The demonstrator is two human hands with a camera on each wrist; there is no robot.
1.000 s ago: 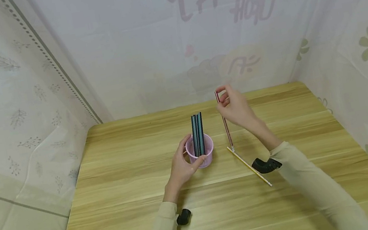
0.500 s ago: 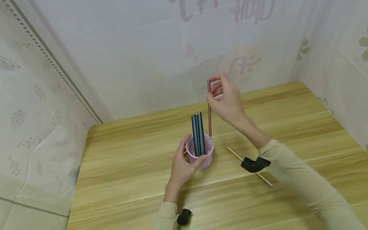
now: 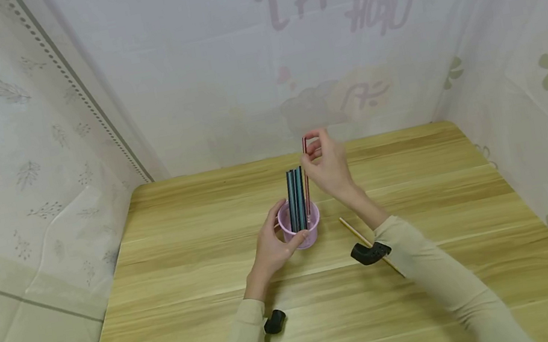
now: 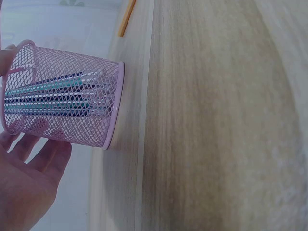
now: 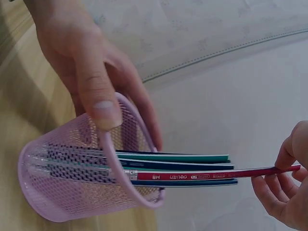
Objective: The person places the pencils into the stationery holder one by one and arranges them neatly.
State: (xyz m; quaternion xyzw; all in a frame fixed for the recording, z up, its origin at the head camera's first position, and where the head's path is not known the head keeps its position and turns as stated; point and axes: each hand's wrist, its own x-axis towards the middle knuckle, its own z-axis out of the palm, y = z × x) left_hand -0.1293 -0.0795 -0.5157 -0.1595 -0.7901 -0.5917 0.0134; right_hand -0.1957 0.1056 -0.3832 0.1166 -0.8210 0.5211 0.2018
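A pink mesh pen holder (image 3: 305,240) stands on the table, with several dark blue and green pencils (image 3: 296,200) upright in it. My left hand (image 3: 272,247) curls round the holder's left side, thumb at its rim; the left wrist view shows the fingers against the mesh (image 4: 72,96). By its top end my right hand (image 3: 328,164) pinches a red pencil (image 5: 192,176), marked HB in the right wrist view. The red pencil's lower end is inside the holder's rim, beside the other pencils.
A yellow pencil (image 3: 355,231) lies on the wooden table (image 3: 185,260) right of the holder, partly hidden by the black device (image 3: 370,253) at the right wrist. Patterned curtains (image 3: 209,84) hang behind the table and at both sides.
My right hand has carried the red pencil leftward, from beside the yellow pencil to over the holder, then lowered its end inside the rim. My left hand has stayed on the holder.
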